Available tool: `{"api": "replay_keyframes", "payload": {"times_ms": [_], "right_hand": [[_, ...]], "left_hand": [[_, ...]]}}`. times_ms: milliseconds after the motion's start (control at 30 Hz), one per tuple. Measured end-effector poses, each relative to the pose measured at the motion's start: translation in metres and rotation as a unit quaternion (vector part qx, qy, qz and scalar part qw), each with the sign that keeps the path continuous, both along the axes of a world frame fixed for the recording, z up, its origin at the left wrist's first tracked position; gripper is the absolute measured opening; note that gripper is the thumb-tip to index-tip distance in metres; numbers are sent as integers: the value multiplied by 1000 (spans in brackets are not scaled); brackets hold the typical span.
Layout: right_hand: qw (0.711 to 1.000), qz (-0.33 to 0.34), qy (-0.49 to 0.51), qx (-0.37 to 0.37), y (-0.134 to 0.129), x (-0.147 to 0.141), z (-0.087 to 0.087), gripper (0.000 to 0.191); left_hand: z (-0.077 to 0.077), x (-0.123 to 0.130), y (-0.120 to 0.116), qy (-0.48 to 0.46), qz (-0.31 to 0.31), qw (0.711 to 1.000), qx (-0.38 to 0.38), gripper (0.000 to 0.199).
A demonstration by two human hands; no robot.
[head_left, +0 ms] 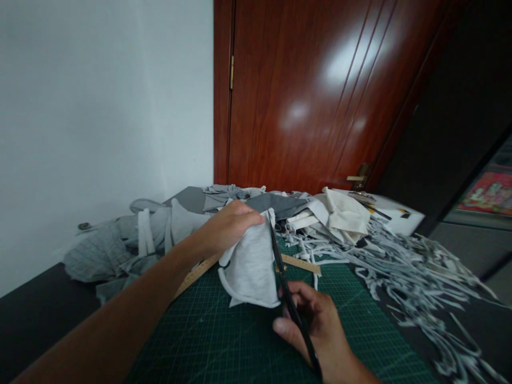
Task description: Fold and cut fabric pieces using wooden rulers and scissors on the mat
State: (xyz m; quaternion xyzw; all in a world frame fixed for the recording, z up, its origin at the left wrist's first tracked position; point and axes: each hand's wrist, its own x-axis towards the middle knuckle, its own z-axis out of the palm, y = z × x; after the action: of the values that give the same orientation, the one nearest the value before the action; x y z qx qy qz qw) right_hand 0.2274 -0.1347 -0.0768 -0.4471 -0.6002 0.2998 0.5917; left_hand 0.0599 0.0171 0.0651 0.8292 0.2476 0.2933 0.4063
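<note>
Above the green cutting mat point(188, 341), my left hand point(230, 226) pinches the top edge of a light grey piece of fabric point(254, 266). The cloth hangs from my fingers with its lower edge curling. My right hand point(316, 320) grips black scissors point(294, 309) by their handles. Their blades point away from me and run along the right edge of the fabric, close to my left fingertips. Whether the blades are fully closed cannot be made out.
Wooden rulers point(302, 263) lie on the mat behind the fabric. Crumpled grey cloth point(108, 245) is heaped on the left. Cream fabric pieces point(348, 216) are piled at the back, and a tangle of cut grey strips point(412, 282) spreads on the right. A wooden door point(296, 96) stands behind.
</note>
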Motion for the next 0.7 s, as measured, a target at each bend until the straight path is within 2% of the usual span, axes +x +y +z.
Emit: {"api": "replay_keyframes", "payload": {"times_ms": [400, 700], "right_hand": [[1000, -3, -10, -11, 2, 2, -8, 35], [1000, 2, -6, -21, 2, 2, -7, 37]], "left_hand": [[-1, 1, 5, 8, 4, 998, 67, 37], [-1, -1, 6, 26, -6, 997, 78, 36]]}}
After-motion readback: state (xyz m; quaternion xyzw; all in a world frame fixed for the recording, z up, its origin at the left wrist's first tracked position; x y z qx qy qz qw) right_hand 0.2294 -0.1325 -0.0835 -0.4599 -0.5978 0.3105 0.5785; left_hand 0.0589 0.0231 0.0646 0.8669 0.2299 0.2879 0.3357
